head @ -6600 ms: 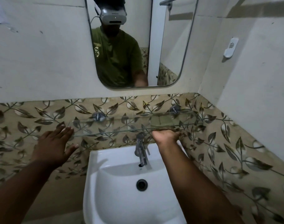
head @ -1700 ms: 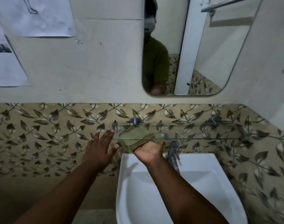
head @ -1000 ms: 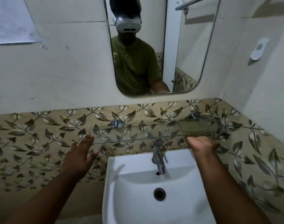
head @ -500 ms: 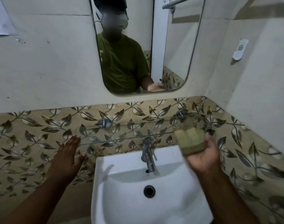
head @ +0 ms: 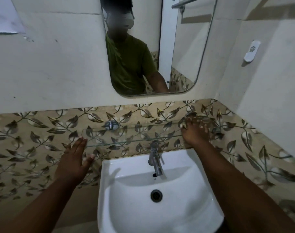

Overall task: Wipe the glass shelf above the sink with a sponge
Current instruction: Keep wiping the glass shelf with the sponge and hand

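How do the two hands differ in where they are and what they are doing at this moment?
The left hand is open and flat, fingertips at the left end of the glass shelf, holding nothing. The right hand lies palm down on top of the shelf's right end, pressing there; the sponge is hidden beneath it, if there at all. The left sits lower, the right higher. Both are bare.
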